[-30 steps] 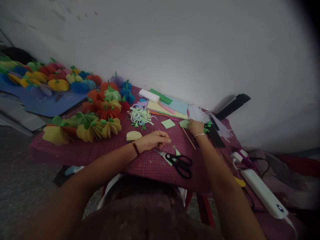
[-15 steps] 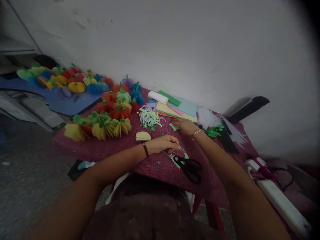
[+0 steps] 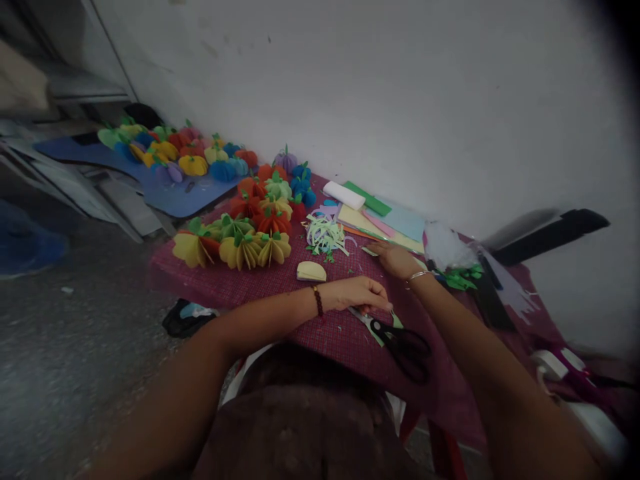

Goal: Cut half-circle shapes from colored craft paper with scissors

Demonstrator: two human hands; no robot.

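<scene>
My left hand point(image 3: 361, 295) rests above the table with its fingers curled together. A narrow pale green paper scrap point(image 3: 397, 321) lies at its fingertips; whether the fingers pinch it I cannot make out. Just below that hand, black-handled scissors point(image 3: 400, 341) lie with blades partly under it, over another bit of pale green paper. My right hand point(image 3: 397, 259) reaches farther out, fingers stretched flat over a small pale green paper piece point(image 3: 370, 251) that shows at their tips. Left of my hands sits a small stack of pale yellow rounded paper shapes point(image 3: 311, 271).
Curly paper strips point(image 3: 325, 233) are heaped before stacked coloured sheets point(image 3: 357, 220) and a white roll point(image 3: 344, 195). Paper pumpkins point(image 3: 255, 250) crowd the left side and a blue table point(image 3: 167, 197). Green paper bits point(image 3: 460, 277) and a plastic bag point(image 3: 447, 243) lie right.
The view has swung left, so everything sits farther right. My right hand has spread flatter over the green paper piece. My left hand has shifted slightly right relative to the scissors.
</scene>
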